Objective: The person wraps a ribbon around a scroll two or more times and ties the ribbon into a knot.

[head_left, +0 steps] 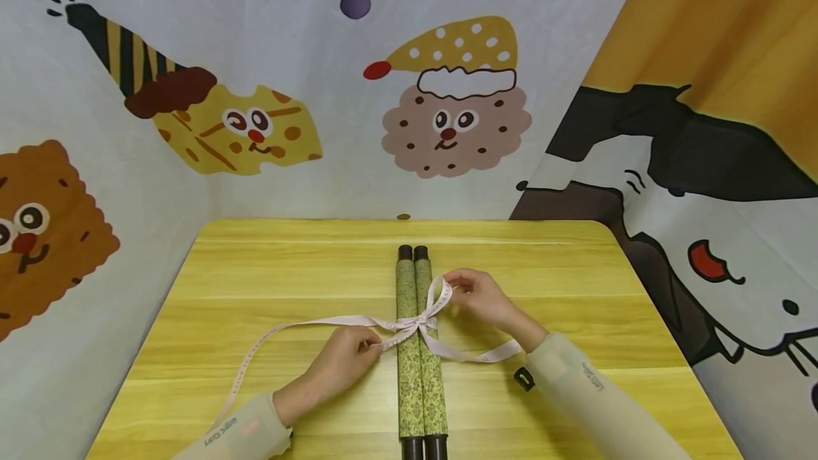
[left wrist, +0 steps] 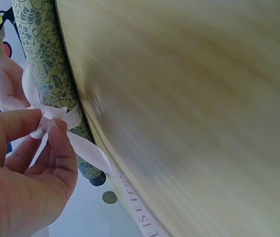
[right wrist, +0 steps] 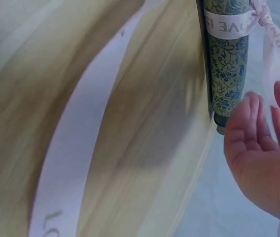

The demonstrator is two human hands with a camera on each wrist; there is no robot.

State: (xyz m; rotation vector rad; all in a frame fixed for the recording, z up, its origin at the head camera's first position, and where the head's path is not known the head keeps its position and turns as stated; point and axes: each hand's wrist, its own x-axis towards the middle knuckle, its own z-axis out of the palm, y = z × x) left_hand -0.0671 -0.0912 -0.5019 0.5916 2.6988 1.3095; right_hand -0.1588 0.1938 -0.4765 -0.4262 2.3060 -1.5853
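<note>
Two rolled scrolls (head_left: 410, 392) in green floral cloth with dark end knobs lie side by side. A pale pink printed ribbon (head_left: 418, 322) is tied round them in a bow at the middle. My left hand (head_left: 341, 364) pinches the ribbon just left of the knot; in the left wrist view its thumb and fingertips meet on the ribbon (left wrist: 56, 112) close against the scroll. On the far right side, my right hand (head_left: 482, 300) holds the edge of the raised loop between thumb and fingers. The right wrist view shows that hand (right wrist: 263, 158) beside the scroll's end.
One long ribbon tail curves left across the wooden table (head_left: 224, 289) toward the front edge; a shorter tail runs right, under the right forearm. A small black object (head_left: 524, 378) with a yellow-green mark sits by the right sleeve. A cartoon-printed cloth (head_left: 332, 190) hangs behind the table.
</note>
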